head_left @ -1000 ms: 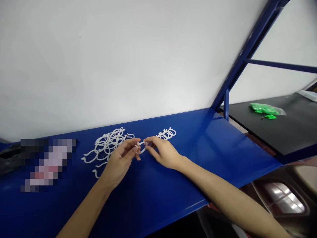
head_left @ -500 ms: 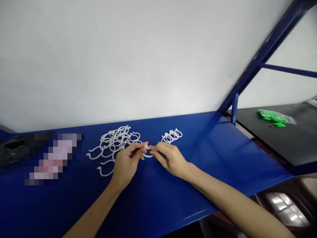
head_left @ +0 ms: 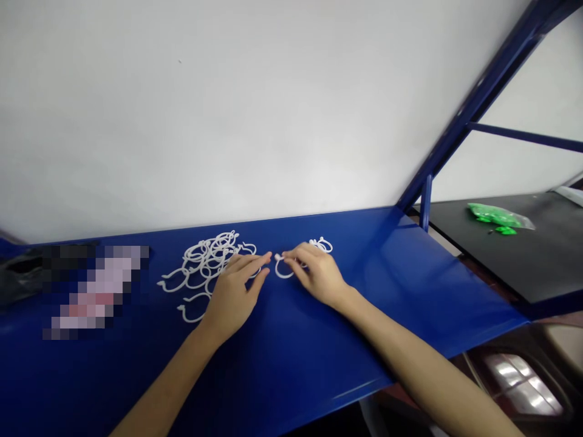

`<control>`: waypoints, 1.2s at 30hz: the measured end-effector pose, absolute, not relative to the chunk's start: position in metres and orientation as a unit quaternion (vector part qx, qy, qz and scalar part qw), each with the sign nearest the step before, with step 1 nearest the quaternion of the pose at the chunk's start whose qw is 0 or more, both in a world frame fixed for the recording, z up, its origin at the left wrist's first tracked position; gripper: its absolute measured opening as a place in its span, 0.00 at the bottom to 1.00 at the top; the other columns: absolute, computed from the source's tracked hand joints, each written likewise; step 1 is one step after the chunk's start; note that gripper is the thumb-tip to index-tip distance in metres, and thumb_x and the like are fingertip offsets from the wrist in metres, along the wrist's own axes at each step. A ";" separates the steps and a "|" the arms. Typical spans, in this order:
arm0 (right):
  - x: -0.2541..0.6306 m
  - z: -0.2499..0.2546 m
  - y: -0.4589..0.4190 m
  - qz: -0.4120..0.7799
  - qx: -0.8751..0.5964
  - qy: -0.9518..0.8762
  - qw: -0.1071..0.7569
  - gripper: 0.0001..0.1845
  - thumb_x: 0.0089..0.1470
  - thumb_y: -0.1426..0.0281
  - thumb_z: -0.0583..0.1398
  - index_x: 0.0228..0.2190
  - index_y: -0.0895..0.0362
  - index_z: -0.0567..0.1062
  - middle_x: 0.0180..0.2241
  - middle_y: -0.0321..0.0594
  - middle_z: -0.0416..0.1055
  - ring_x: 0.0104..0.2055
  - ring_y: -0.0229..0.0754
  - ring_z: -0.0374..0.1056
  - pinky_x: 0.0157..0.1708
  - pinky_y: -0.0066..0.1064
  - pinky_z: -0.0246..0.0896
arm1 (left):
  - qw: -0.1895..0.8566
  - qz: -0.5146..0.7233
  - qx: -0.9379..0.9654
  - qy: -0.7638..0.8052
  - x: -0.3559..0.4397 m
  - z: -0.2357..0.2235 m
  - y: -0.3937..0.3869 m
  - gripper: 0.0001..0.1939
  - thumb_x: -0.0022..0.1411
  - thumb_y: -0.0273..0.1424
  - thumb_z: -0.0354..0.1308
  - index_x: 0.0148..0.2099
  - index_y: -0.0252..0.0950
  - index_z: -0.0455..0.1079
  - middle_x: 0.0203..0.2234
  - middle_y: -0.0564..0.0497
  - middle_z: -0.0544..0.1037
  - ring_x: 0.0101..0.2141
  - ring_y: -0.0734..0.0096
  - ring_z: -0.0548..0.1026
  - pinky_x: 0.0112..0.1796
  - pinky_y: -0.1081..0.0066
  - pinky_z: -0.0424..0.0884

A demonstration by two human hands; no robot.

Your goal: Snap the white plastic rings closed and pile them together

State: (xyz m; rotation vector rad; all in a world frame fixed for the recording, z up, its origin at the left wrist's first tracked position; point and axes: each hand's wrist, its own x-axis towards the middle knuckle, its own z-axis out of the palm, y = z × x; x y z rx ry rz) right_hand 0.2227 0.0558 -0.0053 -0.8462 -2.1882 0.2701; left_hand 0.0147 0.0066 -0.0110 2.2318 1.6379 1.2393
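Observation:
A loose pile of several open white plastic rings (head_left: pixel 207 262) lies on the blue shelf (head_left: pixel 319 340). My left hand (head_left: pixel 234 294) rests at the pile's right edge, fingers stretched out flat and holding nothing. My right hand (head_left: pixel 314 273) pinches one closed white ring (head_left: pixel 283 270) against the shelf, just left of a small row of closed white rings (head_left: pixel 321 245) that the hand partly hides.
A white wall stands behind the shelf. A blue upright post (head_left: pixel 473 103) rises at the right. Beyond it a black surface (head_left: pixel 514 255) carries a bag of green parts (head_left: pixel 496 214). A blurred-out patch (head_left: pixel 95 291) and a dark object (head_left: pixel 18 279) lie at the left.
Both hands held one ring between them; the left hand has let go and opened toward the pile, and the right hand has carried the ring rightward, toward the row.

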 end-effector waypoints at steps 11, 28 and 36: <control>0.268 -0.009 0.107 0.054 -0.620 -0.739 0.260 0.11 0.60 0.70 0.59 0.45 0.56 0.76 0.37 0.43 0.77 0.42 0.47 0.70 0.40 0.35 0.64 | -0.096 0.263 0.766 0.579 0.002 -0.024 0.012 0.09 0.66 0.31 0.53 0.36 0.38 0.73 0.33 0.48 0.77 0.39 0.56 0.70 0.43 0.56 0.68; 0.207 -0.013 0.042 0.365 -0.333 -0.758 0.426 0.13 0.63 0.68 0.57 0.49 0.54 0.66 0.33 0.35 0.72 0.31 0.36 0.70 0.34 0.30 0.68 | -0.039 0.404 0.824 0.394 0.024 -0.017 0.002 0.07 0.69 0.24 0.53 0.42 0.38 0.71 0.36 0.52 0.77 0.39 0.69 0.74 0.44 0.67 0.73; 0.208 -0.010 0.044 0.388 -0.337 -0.732 0.448 0.12 0.64 0.65 0.57 0.47 0.54 0.74 0.28 0.34 0.73 0.27 0.35 0.72 0.30 0.27 0.69 | 0.146 0.553 0.626 0.531 0.031 -0.019 0.002 0.10 0.65 0.34 0.59 0.48 0.40 0.71 0.39 0.50 0.78 0.36 0.69 0.80 0.41 0.65 0.79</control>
